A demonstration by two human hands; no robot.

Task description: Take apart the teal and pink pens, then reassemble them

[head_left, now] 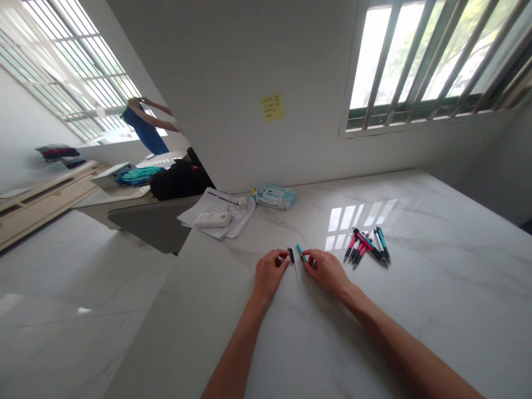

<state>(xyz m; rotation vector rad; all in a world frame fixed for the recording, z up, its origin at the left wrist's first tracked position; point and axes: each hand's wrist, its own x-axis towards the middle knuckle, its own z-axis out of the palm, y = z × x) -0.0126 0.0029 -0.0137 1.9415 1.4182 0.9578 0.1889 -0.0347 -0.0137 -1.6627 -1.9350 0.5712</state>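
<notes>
Both my hands rest on a white marble table (436,288) near its middle. My left hand (269,272) has its fingers curled and pinches a short black pen piece (291,254) at its fingertips. My right hand (327,271) is closed too, pinching a teal pen piece (300,252). A thin white pen refill (296,271) lies on the table between the two hands. A pile of several pens (368,245), pink, teal and black, lies just to the right of my right hand.
A blue pack of wet wipes (274,196) and papers with a white remote control (213,219) lie at the table's far edge by the wall. A yellow sticky note (273,107) hangs on the wall. A person (146,124) stands far left by a window.
</notes>
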